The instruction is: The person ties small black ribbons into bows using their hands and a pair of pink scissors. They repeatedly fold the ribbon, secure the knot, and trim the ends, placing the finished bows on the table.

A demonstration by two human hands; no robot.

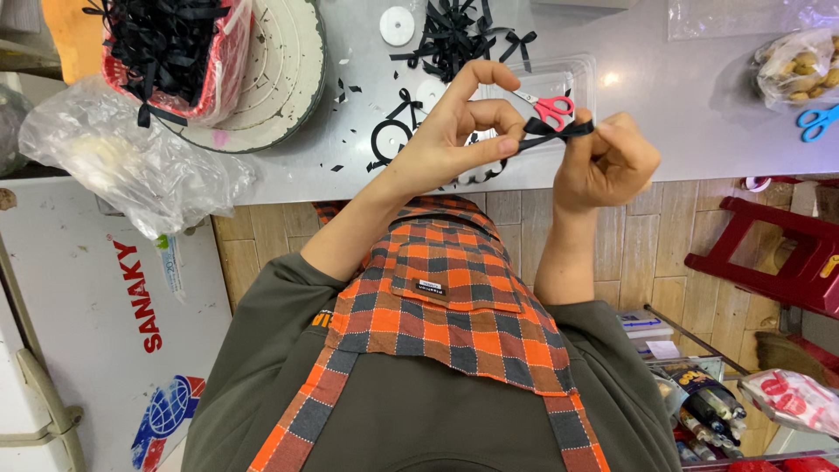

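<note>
The likeliest trouble, to my eye, was the black ribbon (pixel 559 129) slipping. It was a narrow, slick strip stretched between two hands in mid-air, above the edge of the grey table (pixel 682 105). Any easing of the pinch could have let its folded shape spring loose or drop to the wooden floor (pixel 638 253). The small red-handled scissors (pixel 552 109) sat just behind the ribbon, apparently on a clear plastic tray (pixel 577 74), though I could not tell whether a finger touched them. A careless pull could have knocked them.

The left hand (pixel 454 131) had thumb and forefinger closed on the ribbon's near end, with the other fingers lifted and spread away from it. The right hand (pixel 603 157) was curled into a tight fist, the ribbon clamped at the top of it between thumb and bent forefinger. Both grips were shut on the same strip, which ran short and taut between them.

Around them lay scraps of cut ribbon (pixel 350 87), a heap of finished black bows (pixel 454 35), white discs (pixel 396 24) and a red basket of loose ribbon (pixel 166 44) resting on a round white tray (pixel 288 87). Blue scissors (pixel 817 122) lay well apart, at the table's far right.
</note>
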